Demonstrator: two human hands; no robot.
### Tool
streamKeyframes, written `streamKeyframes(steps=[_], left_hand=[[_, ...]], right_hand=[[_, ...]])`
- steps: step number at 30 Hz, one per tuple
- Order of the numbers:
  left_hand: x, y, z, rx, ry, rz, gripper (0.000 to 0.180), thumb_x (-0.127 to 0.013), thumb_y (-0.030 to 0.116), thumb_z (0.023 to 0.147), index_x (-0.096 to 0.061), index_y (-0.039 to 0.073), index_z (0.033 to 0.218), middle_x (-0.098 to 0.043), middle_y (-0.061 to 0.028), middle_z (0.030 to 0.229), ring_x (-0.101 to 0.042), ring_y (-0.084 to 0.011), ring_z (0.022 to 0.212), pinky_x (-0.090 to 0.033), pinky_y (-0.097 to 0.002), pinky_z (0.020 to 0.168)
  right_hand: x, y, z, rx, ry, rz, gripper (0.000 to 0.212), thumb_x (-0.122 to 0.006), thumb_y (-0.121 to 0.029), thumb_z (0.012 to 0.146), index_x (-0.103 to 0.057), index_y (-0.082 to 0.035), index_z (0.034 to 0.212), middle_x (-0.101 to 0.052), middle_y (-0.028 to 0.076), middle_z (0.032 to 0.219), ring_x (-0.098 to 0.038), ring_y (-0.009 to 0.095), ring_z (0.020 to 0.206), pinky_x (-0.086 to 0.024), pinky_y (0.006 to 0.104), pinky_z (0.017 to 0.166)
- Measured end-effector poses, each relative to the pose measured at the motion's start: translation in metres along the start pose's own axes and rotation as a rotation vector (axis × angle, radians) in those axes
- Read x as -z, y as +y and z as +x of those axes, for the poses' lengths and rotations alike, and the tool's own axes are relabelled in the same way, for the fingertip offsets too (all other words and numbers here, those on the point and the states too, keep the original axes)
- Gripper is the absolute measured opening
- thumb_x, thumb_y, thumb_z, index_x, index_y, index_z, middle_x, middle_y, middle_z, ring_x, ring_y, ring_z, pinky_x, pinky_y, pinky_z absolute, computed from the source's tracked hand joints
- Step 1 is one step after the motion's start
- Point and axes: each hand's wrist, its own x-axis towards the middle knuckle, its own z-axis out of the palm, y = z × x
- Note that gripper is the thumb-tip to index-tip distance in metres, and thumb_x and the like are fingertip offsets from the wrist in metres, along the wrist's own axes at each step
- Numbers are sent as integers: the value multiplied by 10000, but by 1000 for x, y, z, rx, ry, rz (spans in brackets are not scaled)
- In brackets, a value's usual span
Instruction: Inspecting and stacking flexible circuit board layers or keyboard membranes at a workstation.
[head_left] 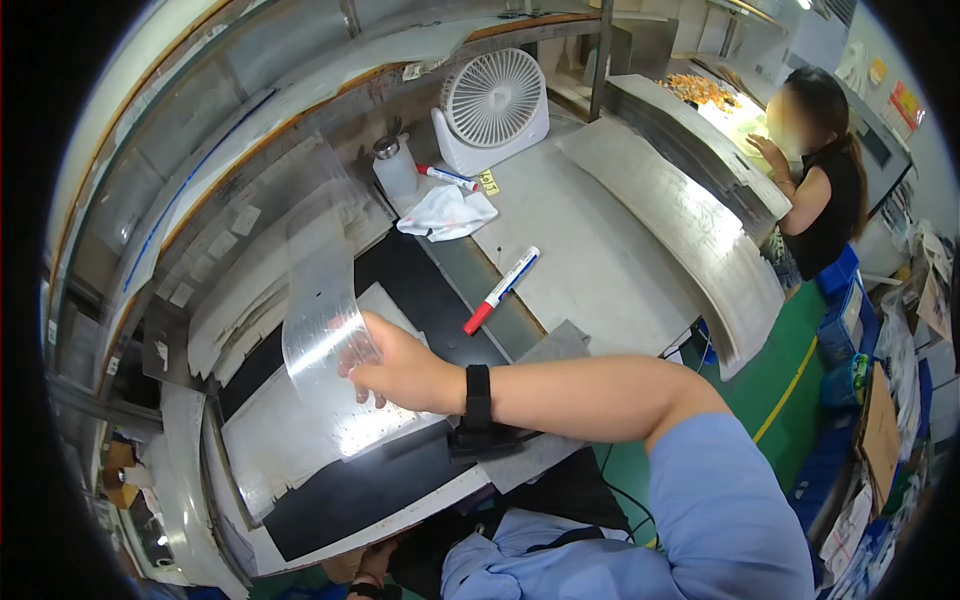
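A clear, flexible plastic sheet (318, 285) stands bent upward, its lower edge in the grip of my right hand (400, 370). The fingers show partly through the sheet, with the thumb on the near side. Under the hand, pale flat sheets (290, 440) lie on a black mat (350, 500). Low in the picture, my left hand (375, 558) shows beside the bench's front edge; its fingers are mostly hidden. A white marker with a red cap (503, 290) rests on the bench, right of the mat and beyond my right forearm.
A white fan (495, 105), a bottle with a metal lid (395, 165), a crumpled white cloth (447, 213) and another red-capped marker (447, 178) stand or lie farther back. Curved metal-like sheets (680, 220) lie at the right. Beyond them, a person (822, 190) works at a lit surface.
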Motion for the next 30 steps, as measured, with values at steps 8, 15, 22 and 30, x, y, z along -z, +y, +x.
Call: streamKeyframes(steps=[8, 15, 22, 30], left_hand=[[5, 98, -161, -842, -218, 675, 223, -652, 255, 857, -675, 81, 995, -685, -122, 952, -648, -258, 919, -503, -373, 813], [65, 237, -296, -1102, -1071, 55, 206, -541, 117, 975, -686, -29, 968, -711, -95, 956, -662, -198, 937, -506, -324, 870], [102, 304, -266, -1290, -246, -785, 261, -440, 243, 998, -476, 62, 1182, -596, -67, 936, -561, -159, 838, -452, -278, 756], [81, 335, -253, -1206, -435, -873, 379, -468, 226, 989, -356, 68, 1315, -609, -88, 1095, -597, -135, 922, -475, -259, 805]], right_hand=[[-5, -2, -1, 17, -12, 14, 522, -559, -42, 858, -375, -65, 1347, -569, 77, 983, -606, 140, 684, -495, 271, 520], [-2, -5, 0, -1, 36, 93, 537, -554, 5, 837, -412, -76, 1349, -587, 97, 991, -630, 165, 715, -493, 258, 531], [1, -20, 1, -21, 61, 232, 591, -576, -19, 834, -387, -35, 1394, -587, 118, 1037, -614, 174, 774, -466, 262, 597], [3, -13, 6, -67, 165, 149, 566, -538, 11, 844, -393, -47, 1388, -583, 96, 1021, -556, 122, 747, -452, 263, 594]])
